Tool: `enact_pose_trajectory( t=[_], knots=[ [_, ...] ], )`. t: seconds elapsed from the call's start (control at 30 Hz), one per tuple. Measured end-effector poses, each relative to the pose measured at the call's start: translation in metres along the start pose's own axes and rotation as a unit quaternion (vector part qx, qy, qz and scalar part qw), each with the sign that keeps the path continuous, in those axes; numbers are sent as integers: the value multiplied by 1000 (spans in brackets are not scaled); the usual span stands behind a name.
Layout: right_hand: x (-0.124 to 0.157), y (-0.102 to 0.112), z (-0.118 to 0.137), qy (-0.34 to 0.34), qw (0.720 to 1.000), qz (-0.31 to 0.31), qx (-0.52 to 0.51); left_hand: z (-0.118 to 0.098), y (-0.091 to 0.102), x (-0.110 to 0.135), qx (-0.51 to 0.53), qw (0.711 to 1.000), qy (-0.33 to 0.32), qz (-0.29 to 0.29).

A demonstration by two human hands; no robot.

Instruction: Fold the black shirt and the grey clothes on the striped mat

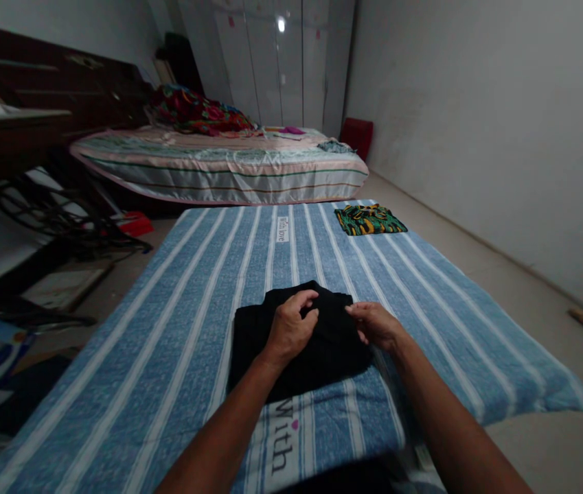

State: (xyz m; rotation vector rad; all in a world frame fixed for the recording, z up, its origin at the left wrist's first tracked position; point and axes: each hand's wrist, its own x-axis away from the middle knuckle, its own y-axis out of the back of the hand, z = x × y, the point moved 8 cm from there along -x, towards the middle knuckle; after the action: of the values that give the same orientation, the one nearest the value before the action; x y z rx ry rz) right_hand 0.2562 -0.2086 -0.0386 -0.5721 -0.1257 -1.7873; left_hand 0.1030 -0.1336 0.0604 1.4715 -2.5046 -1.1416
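Note:
A folded black garment [322, 350] lies on the blue-and-white striped cover [209, 288] in front of me; its exact kind cannot be made out. My left hand [294, 326] is over the middle of the garment, thumb and forefinger apart with a gap between them and nothing visible in its grasp. At the garment's right edge, my right hand [376, 324] pinches the black cloth between its fingertips. Its lower fingers are partly hidden.
A folded green, yellow and black patterned garment [371, 219] lies at the far right of the cover. Beyond stands a bed [229, 161] with a red floral blanket [198, 113]. On the left is a dark table [18, 127] with a metal frame. A wall [502, 137] runs along the right.

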Motion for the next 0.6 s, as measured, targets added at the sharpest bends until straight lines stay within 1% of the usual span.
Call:
enact_pose_trajectory(
  t=[0.13, 0.2, 0.37, 0.47, 0.53, 0.6],
  knots=[
    [0, -4, -1, 4, 1000, 2, 1, 0, 0, 0, 8, 1000, -3, -3],
    [1, -3, 3, 20, 1000, -12, -2, 0, 0, 0, 12, 1000, -10, -6],
    [6, 6, 13, 78, 995, -69, -1, -1, -1, 2, 0, 999, -30, -21],
    [6, 6, 10, 75, 995, -68, 4, -10, 0, 6, -11, 998, -54, -36],
    [6, 6, 6, 63, 996, -59, 14, -17, 7, 10, -16, 995, -81, -50],
    [5, 6, 3, 58, 997, -51, 22, -18, 22, 14, -28, 992, -98, -71]
  ],
)
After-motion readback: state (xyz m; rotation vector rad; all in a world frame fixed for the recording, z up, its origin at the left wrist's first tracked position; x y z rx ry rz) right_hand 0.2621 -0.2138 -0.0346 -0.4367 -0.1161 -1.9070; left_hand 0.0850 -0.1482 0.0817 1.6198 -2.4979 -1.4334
